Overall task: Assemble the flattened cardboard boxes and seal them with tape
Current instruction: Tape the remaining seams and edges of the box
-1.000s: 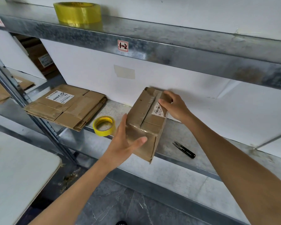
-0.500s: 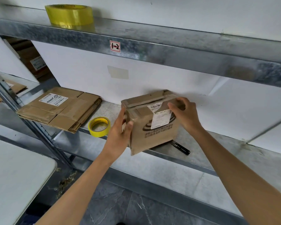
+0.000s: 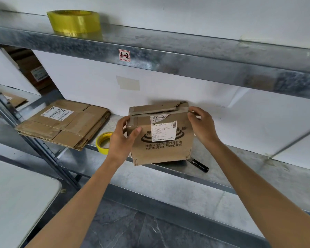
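Two bare hands steady a made-up cardboard box (image 3: 161, 154) at the front edge of a metal shelf (image 3: 240, 169). The left hand (image 3: 123, 138) grips the box's upper-left corner, thumb flat on the front face & fingers wrapped round the side. The right hand (image 3: 201, 126) holds the upper-right corner, fingers curled over the top edge.

The box stands upright btwn the hands, printed side toward the camera, with a white shipping label stuck high on the front. Its top flaps are folded down, though one sits slightly proud at the back. The lower-left corner juts out past the shelf lip (cannot tell whether the base rests on the shelf or is lifted just off it).

Just left of the left hand, partly hidden behind it, a small tape roll (image 3: 102, 142) of yellow lies flat on the shelf. Farther left sits a stack of flattened boxes (image 3: 64, 122), the top one labelled. Below the right hand, black snips (image 3: 199, 164) poke out from under the box's right corner.

Above both hands runs the upper shelf (image 3: 186, 58) w/ a red-framed tag (image 3: 124, 55) reading "1-2"; up & left of the left hand a big tape roll (image 3: 75, 22), also yellow, sits on it. A white table (image 3: 16, 194) fills the corner below the left forearm.
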